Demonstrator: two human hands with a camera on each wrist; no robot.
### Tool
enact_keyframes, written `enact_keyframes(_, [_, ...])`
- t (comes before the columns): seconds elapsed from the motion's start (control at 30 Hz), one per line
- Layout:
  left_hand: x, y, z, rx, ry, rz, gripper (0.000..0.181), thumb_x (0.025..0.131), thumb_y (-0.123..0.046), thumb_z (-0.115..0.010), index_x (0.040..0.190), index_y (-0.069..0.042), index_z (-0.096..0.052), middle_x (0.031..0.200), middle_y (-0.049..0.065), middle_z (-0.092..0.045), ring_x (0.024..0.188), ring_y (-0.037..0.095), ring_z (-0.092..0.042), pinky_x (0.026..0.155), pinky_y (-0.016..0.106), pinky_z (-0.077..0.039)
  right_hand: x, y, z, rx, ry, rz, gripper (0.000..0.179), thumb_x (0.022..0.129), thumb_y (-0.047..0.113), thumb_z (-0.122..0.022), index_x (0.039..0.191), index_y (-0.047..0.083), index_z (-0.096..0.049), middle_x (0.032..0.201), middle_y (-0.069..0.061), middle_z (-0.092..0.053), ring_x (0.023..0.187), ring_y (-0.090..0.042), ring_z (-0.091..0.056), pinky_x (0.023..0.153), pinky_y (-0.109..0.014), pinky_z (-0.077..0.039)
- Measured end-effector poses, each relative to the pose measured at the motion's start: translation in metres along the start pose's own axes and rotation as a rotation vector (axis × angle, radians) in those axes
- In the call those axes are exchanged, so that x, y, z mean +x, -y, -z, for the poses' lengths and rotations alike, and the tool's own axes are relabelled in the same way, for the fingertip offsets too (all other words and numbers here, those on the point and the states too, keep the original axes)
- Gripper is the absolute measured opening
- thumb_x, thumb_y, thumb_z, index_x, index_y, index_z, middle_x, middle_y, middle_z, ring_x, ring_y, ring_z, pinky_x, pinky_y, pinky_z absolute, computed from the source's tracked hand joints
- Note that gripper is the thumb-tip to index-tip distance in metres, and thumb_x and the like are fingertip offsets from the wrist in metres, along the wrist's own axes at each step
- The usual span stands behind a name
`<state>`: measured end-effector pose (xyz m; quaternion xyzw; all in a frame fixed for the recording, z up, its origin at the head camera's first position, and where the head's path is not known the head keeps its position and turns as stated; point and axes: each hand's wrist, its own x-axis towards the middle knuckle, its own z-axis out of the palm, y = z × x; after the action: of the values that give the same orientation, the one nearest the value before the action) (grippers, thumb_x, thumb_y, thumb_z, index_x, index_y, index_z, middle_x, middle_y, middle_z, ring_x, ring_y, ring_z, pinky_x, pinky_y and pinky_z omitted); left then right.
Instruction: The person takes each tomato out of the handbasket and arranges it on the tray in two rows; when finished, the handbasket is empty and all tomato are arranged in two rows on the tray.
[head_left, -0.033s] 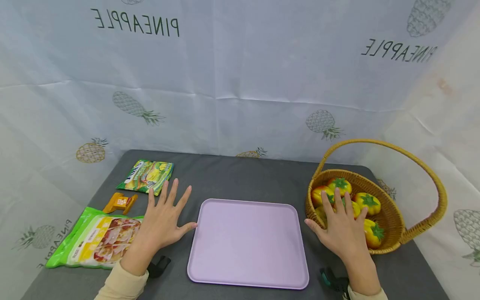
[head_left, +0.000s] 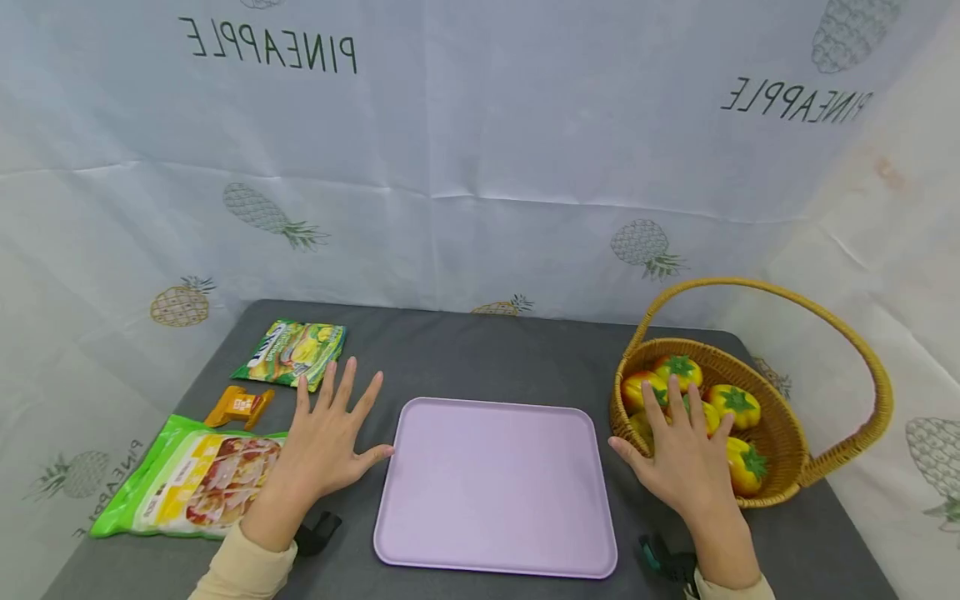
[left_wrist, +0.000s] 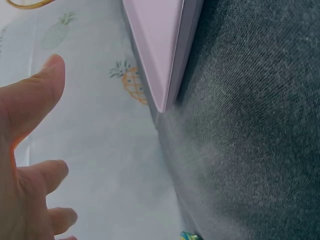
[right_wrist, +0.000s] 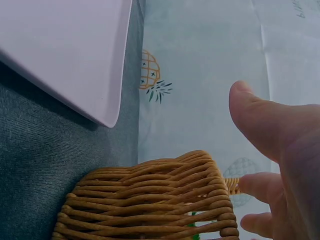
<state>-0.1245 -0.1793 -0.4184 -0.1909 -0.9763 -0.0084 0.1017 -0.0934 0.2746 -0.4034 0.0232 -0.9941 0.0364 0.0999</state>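
Note:
My left hand (head_left: 324,446) is spread with straight fingers, between the packets on the left and the lilac tray (head_left: 497,487); it holds nothing. Beside its wrist lies a large green food bag (head_left: 202,479), partly covered by the hand and forearm. Beyond the fingertips is a green seasoning packet (head_left: 296,350). My right hand (head_left: 686,462), also spread and holding nothing, appears in front of the wicker basket (head_left: 783,467). Several yellow-red peppers (head_left: 735,404) with green tops sit in the basket, some hidden behind the fingers. In the right wrist view the fingers appear apart from the basket's wall (right_wrist: 150,200).
A small orange-wrapped snack (head_left: 240,407) lies between the green packet and the food bag. The basket's tall handle (head_left: 862,358) arches up on the right. Behind the dark grey table (head_left: 480,358) hangs a white pineapple-print cloth (head_left: 480,125).

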Motion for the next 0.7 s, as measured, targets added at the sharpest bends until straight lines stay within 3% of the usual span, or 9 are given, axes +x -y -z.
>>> enact_keyframes(0.1, [0.001,-0.002,-0.001,-0.011,-0.008,-0.018,0.099,0.076,-0.066,-0.062,0.153,-0.019,-0.021,0.157,0.022,-0.010,0.144,0.044,-0.010,0.108,0.070,-0.010,0.000,-0.003,0.001,0.040,-0.004,0.000,0.090,0.086,0.068,-0.048,0.151,0.011,-0.025,0.155,-0.026,-0.016,0.143,-0.046,-0.009,0.101,-0.078,-0.004])
enact_keyframes(0.23, [-0.001,-0.006,-0.006,-0.083,-0.041,-0.068,0.092,0.078,-0.060,-0.065,0.150,-0.015,-0.030,0.154,0.023,-0.021,0.141,0.042,-0.023,0.107,0.068,-0.020,0.002,-0.012,0.003,0.178,-0.007,0.028,0.086,0.088,0.057,-0.056,0.151,0.007,-0.024,0.153,-0.028,-0.019,0.140,-0.048,-0.016,0.101,-0.074,-0.019])
enact_keyframes(0.33, [-0.004,-0.011,-0.015,-0.199,-0.056,-0.104,0.083,0.081,-0.047,-0.070,0.147,-0.011,-0.035,0.150,0.024,-0.031,0.136,0.041,-0.034,0.106,0.064,-0.029,0.001,-0.021,0.007,0.316,0.033,0.043,0.082,0.089,0.047,-0.060,0.149,0.002,-0.026,0.151,-0.029,-0.024,0.135,-0.052,-0.024,0.098,-0.072,-0.027])
enact_keyframes(0.43, [-0.009,-0.017,-0.027,-0.350,-0.036,-0.113,0.074,0.083,-0.036,-0.071,0.144,-0.008,-0.041,0.146,0.024,-0.039,0.131,0.040,-0.043,0.102,0.058,-0.038,-0.002,-0.031,0.010,0.418,0.095,0.041,0.076,0.091,0.039,-0.061,0.146,-0.002,-0.029,0.148,-0.030,-0.028,0.131,-0.053,-0.028,0.097,-0.071,-0.028])
enact_keyframes(0.6, [-0.014,-0.022,-0.044,-0.573,0.036,-0.091,0.060,0.087,-0.030,-0.067,0.139,-0.006,-0.048,0.144,0.021,-0.044,0.127,0.038,-0.048,0.097,0.054,-0.045,-0.007,-0.041,0.011,0.431,0.136,0.056,0.066,0.091,0.030,-0.063,0.142,-0.004,-0.036,0.141,-0.030,-0.040,0.124,-0.051,-0.040,0.095,-0.066,-0.036])
enact_keyframes(0.7, [-0.015,-0.023,-0.052,-0.638,0.024,-0.099,0.056,0.087,-0.027,-0.067,0.136,-0.005,-0.051,0.143,0.020,-0.046,0.126,0.037,-0.050,0.096,0.054,-0.045,-0.009,-0.045,0.009,0.425,0.149,0.052,0.063,0.091,0.027,-0.064,0.141,-0.002,-0.039,0.138,-0.027,-0.045,0.119,-0.048,-0.048,0.091,-0.063,-0.042])
